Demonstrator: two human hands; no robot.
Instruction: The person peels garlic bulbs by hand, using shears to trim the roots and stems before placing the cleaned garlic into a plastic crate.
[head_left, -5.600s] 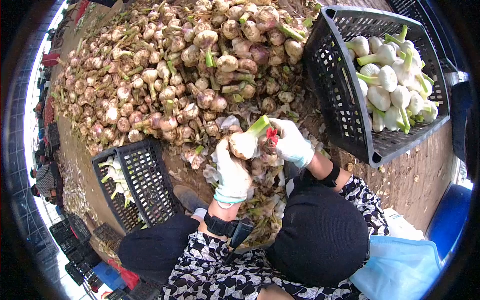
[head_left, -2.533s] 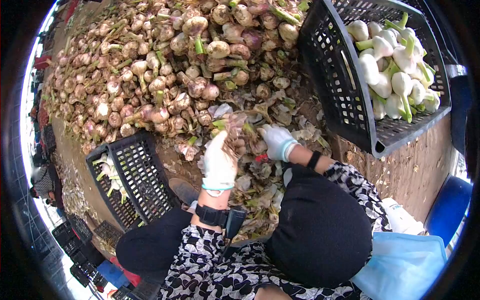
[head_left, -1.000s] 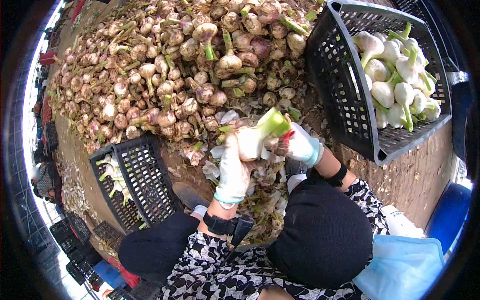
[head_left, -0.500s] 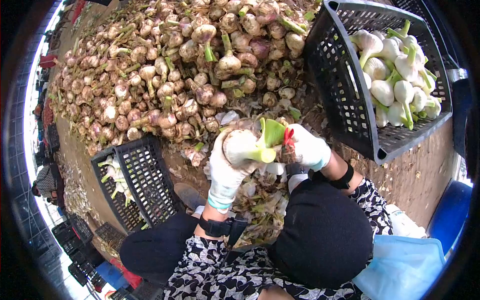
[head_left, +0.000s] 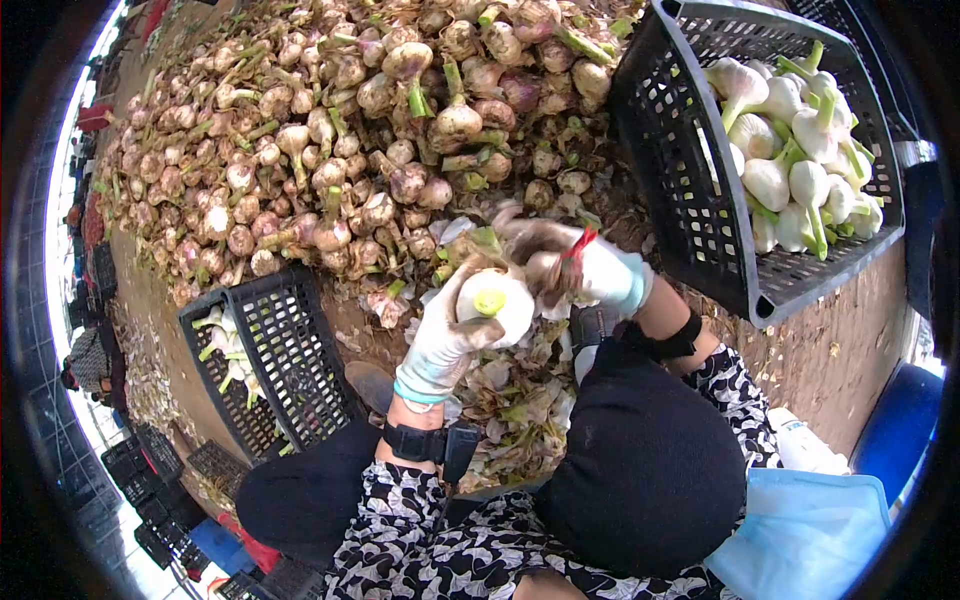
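My left hand [head_left: 440, 340], in a whitish glove with a teal cuff, is closed around a garlic bulb [head_left: 505, 308]. The bulb looks white and peeled, and its short, pale green cut stem end faces me. Just right of the bulb is my right hand [head_left: 590, 268], gloved too, with dirt-stained fingers and a red tie [head_left: 580, 243] around a finger. Its fingers are smeared by motion, so whether they hold anything cannot be made out. Loose skins and leaf scraps [head_left: 520, 400] lie on the ground below both hands.
A large heap of unpeeled garlic [head_left: 310, 150] spreads ahead and left. A tilted black crate [head_left: 690, 200] at the right holds clean white bulbs [head_left: 765, 185]. Another black crate [head_left: 300, 345] at the left holds several more. My knee [head_left: 650, 460] rises below my right hand.
The garlic bulb has turned from sideways to stem end towards me, and its long green stem is no longer on it. My right hand has shifted left and slightly up, its fingers now blurred.
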